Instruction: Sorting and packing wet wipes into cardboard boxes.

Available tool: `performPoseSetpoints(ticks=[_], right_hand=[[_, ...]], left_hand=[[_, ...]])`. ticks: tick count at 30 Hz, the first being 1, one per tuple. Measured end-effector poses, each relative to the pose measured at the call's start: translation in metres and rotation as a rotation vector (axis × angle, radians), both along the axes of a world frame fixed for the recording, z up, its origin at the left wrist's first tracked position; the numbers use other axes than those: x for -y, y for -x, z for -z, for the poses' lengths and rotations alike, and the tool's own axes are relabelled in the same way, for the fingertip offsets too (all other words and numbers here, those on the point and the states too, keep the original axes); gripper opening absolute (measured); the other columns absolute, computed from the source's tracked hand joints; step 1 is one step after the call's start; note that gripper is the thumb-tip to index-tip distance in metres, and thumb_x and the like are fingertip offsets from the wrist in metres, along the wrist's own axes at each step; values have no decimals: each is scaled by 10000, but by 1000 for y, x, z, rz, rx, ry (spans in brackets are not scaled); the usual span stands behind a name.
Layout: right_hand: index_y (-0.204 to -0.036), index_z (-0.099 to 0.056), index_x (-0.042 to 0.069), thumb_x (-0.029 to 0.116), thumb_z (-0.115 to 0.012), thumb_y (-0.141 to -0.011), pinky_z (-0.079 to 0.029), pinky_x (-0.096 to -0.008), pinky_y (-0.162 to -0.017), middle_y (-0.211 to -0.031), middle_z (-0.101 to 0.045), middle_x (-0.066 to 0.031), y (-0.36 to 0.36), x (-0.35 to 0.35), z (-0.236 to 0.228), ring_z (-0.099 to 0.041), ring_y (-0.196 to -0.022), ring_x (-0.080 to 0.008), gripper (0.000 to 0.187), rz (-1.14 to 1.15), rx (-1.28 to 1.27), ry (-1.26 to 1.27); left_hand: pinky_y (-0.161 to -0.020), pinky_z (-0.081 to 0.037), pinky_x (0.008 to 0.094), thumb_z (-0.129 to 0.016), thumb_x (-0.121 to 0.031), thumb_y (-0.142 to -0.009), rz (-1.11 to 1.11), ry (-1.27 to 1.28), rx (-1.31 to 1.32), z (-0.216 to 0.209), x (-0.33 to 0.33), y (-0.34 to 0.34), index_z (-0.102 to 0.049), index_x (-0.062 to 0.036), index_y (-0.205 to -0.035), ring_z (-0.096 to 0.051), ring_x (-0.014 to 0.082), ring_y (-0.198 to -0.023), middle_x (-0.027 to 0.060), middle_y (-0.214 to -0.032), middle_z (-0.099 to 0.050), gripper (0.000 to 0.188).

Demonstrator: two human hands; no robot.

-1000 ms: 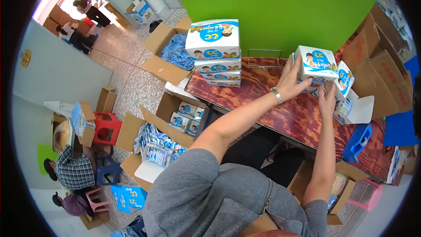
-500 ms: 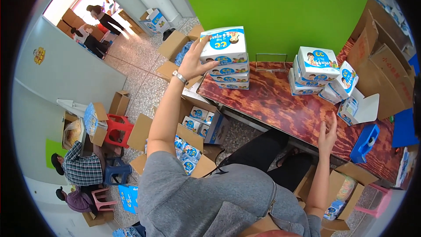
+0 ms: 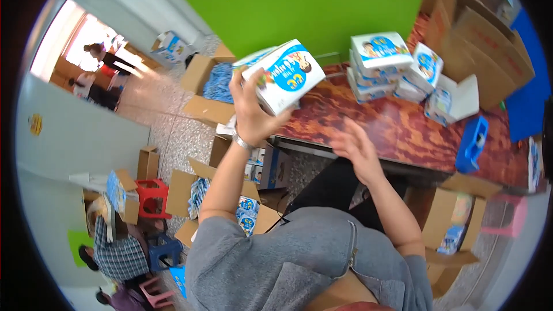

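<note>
My left hand grips a white and blue printed carton by its near left side, thumb below and fingers over its face. The carton is tilted in front of the stack at the table's left end; the stack is mostly hidden, with part of a box showing behind. Fingers apart and slightly blurred, my right hand is empty at the near edge of the red-brown patterned table. Farther right stand stacked cartons of the same kind, with another carton leaning beside them.
An opened white carton and a blue tape dispenser lie on the table's right side. Large cardboard boxes stand behind. Open cardboard boxes with blue packets are on the floor. People sit at the far left, near a red stool.
My left hand has taken a carton from the left stack and tilted it toward me. My right hand has moved left along the table's near edge. The whole view has shifted.
</note>
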State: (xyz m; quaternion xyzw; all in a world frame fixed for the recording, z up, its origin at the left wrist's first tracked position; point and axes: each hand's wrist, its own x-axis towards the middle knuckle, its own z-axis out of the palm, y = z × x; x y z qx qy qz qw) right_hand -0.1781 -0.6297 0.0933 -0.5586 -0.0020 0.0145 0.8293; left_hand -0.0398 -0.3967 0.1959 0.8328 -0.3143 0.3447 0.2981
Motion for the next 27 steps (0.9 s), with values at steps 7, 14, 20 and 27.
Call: performPoseSetpoints(ticks=[7,14,20,27], right_hand=[[-1584,-38,239,585,-582,-942,-427,-458,-1011,-1477,-424,-104,-2,17,-36,-480,-1308,-279,910,128,-293,-177],[-1501,-138,103,408,-775,-858,-505,-415,-960,-1355,-488,-174,10,73,11,-543,-1228,-275,955,401,-465,-215],[-1561,-181,183,364,-840,-623,-488,-488,-943,-1347,-498,-250,5,171,40,-571,-1150,-417,1161,225,-225,1114],[-1564,-235,312,311,-790,-681,-210,-601,-1172,-1582,-268,-228,2,226,29,-236,-1477,-405,1043,-101,-81,1749]], left_hand=[[-1064,-234,697,-708,-206,-793,98,-75,227,119,119,87,-547,-106,-1304,-417,479,-1282,250,-1332,-438,544],[-1121,-131,663,-688,-191,-774,297,-69,197,194,195,116,-437,-164,-1387,-335,471,-1350,253,-1397,-408,663],[-1091,-281,662,-826,-152,-660,729,32,-242,197,207,159,-410,-27,-1395,-369,479,-1339,265,-1451,-367,854],[-1105,-233,673,-809,-315,-727,665,-343,-99,174,236,50,-530,-155,-1363,-262,462,-1428,156,-1499,-397,713]])
